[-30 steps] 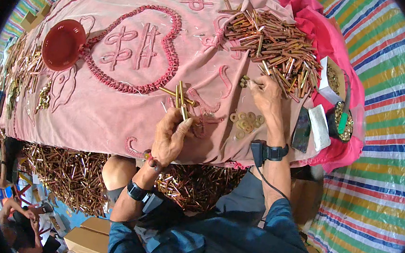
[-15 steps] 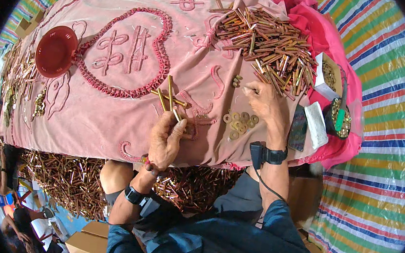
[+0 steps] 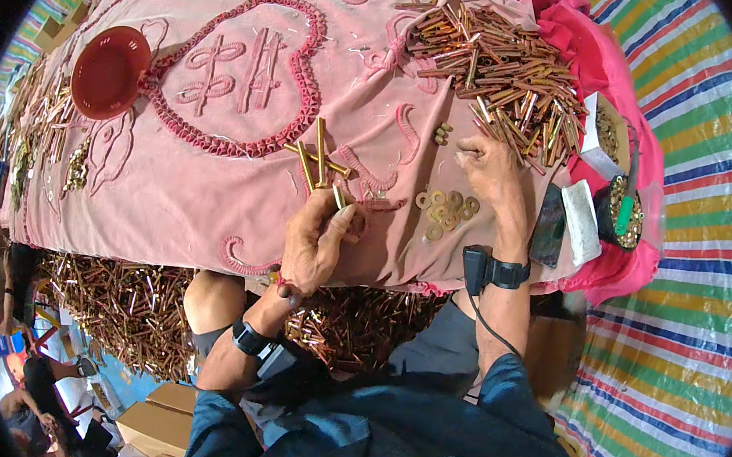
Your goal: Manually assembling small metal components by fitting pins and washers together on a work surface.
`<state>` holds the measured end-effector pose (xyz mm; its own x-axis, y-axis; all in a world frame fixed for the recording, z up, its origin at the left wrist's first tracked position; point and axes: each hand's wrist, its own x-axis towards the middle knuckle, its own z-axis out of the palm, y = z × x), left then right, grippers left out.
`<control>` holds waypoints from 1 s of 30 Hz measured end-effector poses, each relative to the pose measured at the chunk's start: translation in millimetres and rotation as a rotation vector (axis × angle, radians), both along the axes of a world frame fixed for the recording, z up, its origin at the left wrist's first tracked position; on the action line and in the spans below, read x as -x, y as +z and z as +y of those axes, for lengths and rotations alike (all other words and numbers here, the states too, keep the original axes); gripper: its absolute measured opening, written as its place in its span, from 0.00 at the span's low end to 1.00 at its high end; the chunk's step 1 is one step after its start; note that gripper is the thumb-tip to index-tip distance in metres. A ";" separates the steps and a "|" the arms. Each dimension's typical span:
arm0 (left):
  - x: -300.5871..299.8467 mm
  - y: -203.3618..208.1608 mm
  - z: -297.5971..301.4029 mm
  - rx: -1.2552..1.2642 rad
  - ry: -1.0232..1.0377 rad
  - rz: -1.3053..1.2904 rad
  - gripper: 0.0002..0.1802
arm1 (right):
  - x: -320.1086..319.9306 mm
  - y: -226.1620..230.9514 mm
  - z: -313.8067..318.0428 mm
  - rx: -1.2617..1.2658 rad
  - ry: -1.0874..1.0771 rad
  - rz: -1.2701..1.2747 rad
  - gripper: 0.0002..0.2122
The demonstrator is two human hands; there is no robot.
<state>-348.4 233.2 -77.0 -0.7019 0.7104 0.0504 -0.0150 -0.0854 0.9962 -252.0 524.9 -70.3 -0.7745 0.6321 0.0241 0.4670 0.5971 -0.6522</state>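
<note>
- And there's the change: the right hand [image 3: 494,175] has drawn slightly back from the small brass pieces [image 3: 441,134], while the brass tubes [image 3: 322,149] in the left hand [image 3: 311,245] have fanned wider apart.
- Left hand, narrow and firm: fingers curled around the tubes, ends poking up beyond the knuckles, a pale-ended one under the thumb.
- Right hand, fingers bent in, thumb near forefinger; the tips are too small here to tell whether anything's pinched between them.
- Just past the left fingertips, a crosswise tube [image 3: 338,167] lies behind the held ones. A nudge from their tips could send it rolling.
- Between the hands, nearer the right, sit flat rings [image 3: 453,212]; just beyond the right fingertips, those small pieces. Watch that right wrist! A low sweep could scatter the rings.
- Past the right hand, a loose tube pile [image 3: 522,76]; knuckles brushing its near edge could start a slide onto the small pieces.
- Beneath it all, pink cloth [image 3: 211,187], rumpled: a tug on a fold could shift everything.
- Right of the right hand: a dark flat slab [image 3: 549,224], a white block [image 3: 578,227] and a black bowl [image 3: 632,210] with a green-handled tool [image 3: 624,215].
- Far beyond the left hand, up and left, a red bowl [image 3: 110,72].
</note>
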 end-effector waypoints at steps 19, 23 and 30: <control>-2.6 -4.2 11.5 -0.025 0.013 -0.067 0.08 | 0.6 35.5 -57.1 0.045 0.316 -0.258 0.08; -4.6 -11.0 11.6 0.009 0.057 -0.052 0.07 | 4.4 43.5 -64.5 0.287 0.193 -0.127 0.06; -6.2 -0.8 9.9 0.098 0.037 0.110 0.05 | 12.7 40.4 -96.5 0.974 0.243 0.382 0.08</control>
<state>-342.2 243.1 -77.8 -0.7217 0.6896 0.0596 0.0957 0.0142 0.9953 -264.7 428.4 -29.8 -0.9301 0.3397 -0.1399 0.0703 -0.2091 -0.9754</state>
